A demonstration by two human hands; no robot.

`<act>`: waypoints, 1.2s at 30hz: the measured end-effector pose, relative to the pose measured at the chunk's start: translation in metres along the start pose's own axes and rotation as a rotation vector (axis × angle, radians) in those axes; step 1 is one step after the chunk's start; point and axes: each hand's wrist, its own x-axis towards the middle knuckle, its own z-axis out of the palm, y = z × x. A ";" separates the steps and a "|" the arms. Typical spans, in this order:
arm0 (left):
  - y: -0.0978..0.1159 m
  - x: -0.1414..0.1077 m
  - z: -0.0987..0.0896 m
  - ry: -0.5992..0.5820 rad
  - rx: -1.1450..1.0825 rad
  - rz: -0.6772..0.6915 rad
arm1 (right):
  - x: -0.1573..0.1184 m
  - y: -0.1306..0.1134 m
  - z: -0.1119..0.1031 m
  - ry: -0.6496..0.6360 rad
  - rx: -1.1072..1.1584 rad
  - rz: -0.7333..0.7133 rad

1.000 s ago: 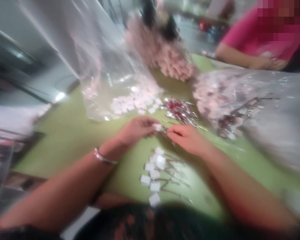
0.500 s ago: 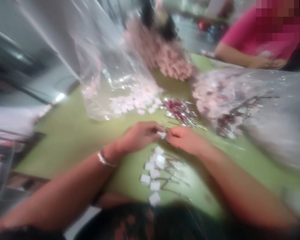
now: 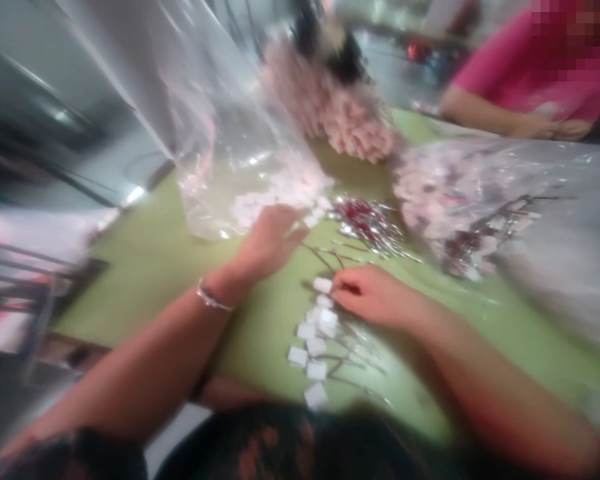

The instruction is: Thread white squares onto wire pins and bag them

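My left hand [image 3: 273,241], with a bracelet [image 3: 213,297] at the wrist, reaches to a pile of small white blocks [image 3: 253,205] at the mouth of a clear plastic bag [image 3: 220,133]. Its fingers are stretched forward and apart, blurred at the tips. My right hand [image 3: 365,292] is closed in a pinch on a thin stem whose white block [image 3: 323,285] sticks out to the left of the fingertips. Just below, several white blocks on thin brown stems [image 3: 316,371] lie in a loose column on the green table [image 3: 145,267].
Behind my hands lies a heap of red and silver stems [image 3: 363,219]. A bunch of pink pieces [image 3: 357,133] stands farther back. To the right spreads a big clear bag [image 3: 555,253] with pale pink pieces. A person in a pink shirt [image 3: 500,60] sits across the table.
My left hand has left my right hand and moved up and away to the white block pile. My right hand, with the white-tipped stem, has sunk slightly toward the column of blocks.
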 end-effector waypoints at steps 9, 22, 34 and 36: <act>-0.029 0.002 0.011 -0.032 0.337 -0.013 | 0.020 0.030 -0.006 0.348 -0.247 0.103; -0.006 -0.002 -0.012 0.028 -0.302 -0.367 | 0.029 0.038 0.003 0.539 -0.151 0.120; 0.006 -0.003 0.000 -0.117 -1.108 -0.559 | 0.025 0.025 0.019 0.315 -0.410 0.067; 0.008 -0.005 0.003 -0.138 -0.913 -0.533 | 0.024 0.020 0.020 0.280 -0.451 0.104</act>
